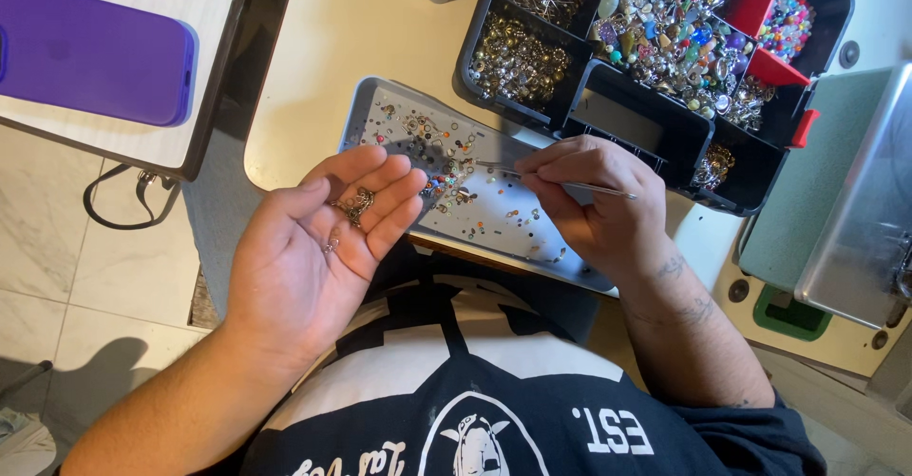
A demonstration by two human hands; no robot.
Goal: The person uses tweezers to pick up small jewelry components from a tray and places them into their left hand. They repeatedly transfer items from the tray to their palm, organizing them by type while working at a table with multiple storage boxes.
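left hand [318, 248]: open, palm up, cupping small silvery metal links [355, 205]
right hand [594, 200]: pinched on thin metal tweezers [560, 183] over the grey bead tray [366, 115]
tip: keep the palm level so the links don't roll off

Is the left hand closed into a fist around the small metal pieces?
No: the left hand lies open, palm up, with the small metal pieces resting loose on its fingers.

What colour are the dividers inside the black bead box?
Red, seen clearly in the head view: the dividers stand out against the black bead box.
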